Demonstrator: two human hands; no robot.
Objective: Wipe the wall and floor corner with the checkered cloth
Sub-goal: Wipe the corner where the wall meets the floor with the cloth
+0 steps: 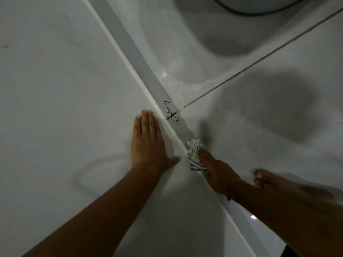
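Observation:
My left hand [148, 140] lies flat on the white wall [65, 89], fingers together, just left of the grey skirting strip [133, 51]. My right hand [217, 173] presses the bunched checkered cloth [194, 153] against the skirting where wall meets floor. Black scribble marks [171, 113] sit on the strip a little ahead of the cloth, untouched by it. A thin bracelet circles my right wrist.
The glossy white tiled floor [259, 117] spreads to the right, crossed by a dark grout line [259, 60]. A round white object with a dark cable [246, 6] stands at the top. My bare foot [259, 179] rests on the floor beside my right arm.

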